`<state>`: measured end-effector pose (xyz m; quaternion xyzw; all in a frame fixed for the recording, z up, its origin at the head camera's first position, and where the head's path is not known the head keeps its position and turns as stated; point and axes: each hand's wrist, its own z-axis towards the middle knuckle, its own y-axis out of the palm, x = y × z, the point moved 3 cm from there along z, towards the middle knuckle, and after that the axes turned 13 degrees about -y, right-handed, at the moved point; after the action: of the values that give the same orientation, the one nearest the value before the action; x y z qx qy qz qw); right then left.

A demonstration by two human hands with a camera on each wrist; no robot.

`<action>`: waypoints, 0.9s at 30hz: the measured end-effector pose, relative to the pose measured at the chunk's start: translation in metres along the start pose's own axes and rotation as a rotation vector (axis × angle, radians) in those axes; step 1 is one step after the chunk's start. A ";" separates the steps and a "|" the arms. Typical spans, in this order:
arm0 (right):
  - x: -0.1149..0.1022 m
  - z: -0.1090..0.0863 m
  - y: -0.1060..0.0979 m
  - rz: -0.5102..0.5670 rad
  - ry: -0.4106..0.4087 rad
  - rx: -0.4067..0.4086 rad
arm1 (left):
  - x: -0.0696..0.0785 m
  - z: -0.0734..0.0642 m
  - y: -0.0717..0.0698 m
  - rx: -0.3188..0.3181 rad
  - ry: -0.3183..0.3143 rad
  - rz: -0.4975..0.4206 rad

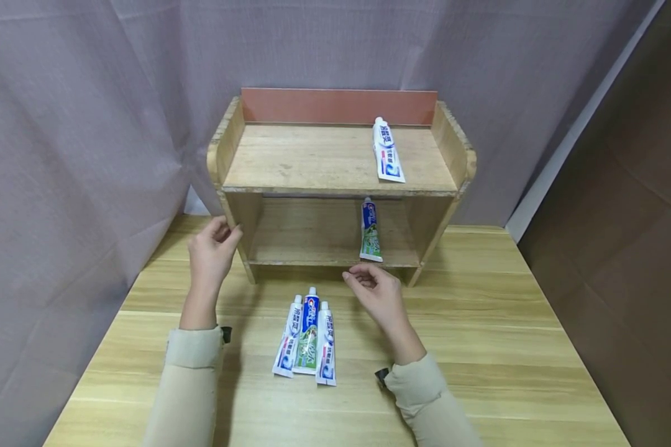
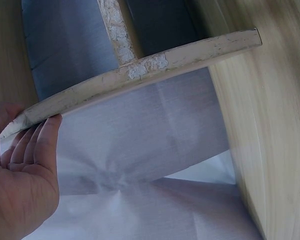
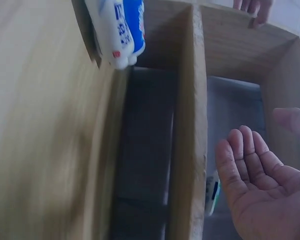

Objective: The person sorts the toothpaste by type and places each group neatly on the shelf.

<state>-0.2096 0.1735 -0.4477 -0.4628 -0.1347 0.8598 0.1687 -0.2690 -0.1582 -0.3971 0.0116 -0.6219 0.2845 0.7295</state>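
Observation:
My left hand (image 1: 214, 245) grips the front edge of the left side panel (image 2: 90, 90) of a small wooden shelf (image 1: 335, 191), thumb on one side and fingers on the other. Just in front of the lower board, my right hand (image 1: 377, 292) hovers with loosely bent fingers and holds nothing; its palm shows in the right wrist view. Below it a blue-green toothpaste tube (image 1: 308, 335) lies on the table between a white toothpaste tube (image 1: 287, 341) and another white tube (image 1: 326, 347). One white tube (image 1: 388, 152) lies on the top board, one blue-green tube (image 1: 370, 231) on the lower board.
The shelf stands toward the back of a light wood table (image 1: 481, 347), a reddish strip (image 1: 338, 107) along its upper back. Grey-purple cloth (image 1: 117, 124) hangs behind and to the left. A dark brown panel (image 1: 626, 186) rises at the right.

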 end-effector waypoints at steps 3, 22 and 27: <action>0.001 -0.005 0.006 -0.005 0.018 -0.017 | -0.001 0.000 0.001 0.002 -0.001 0.004; 0.008 -0.023 0.030 -0.005 0.122 -0.140 | -0.001 0.000 0.000 -0.003 0.000 0.003; 0.012 -0.028 0.036 -0.056 0.200 -0.238 | -0.001 0.000 0.001 -0.004 0.003 0.000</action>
<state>-0.1983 0.1478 -0.4854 -0.5589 -0.2312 0.7822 0.1492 -0.2696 -0.1581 -0.3976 0.0100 -0.6215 0.2833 0.7303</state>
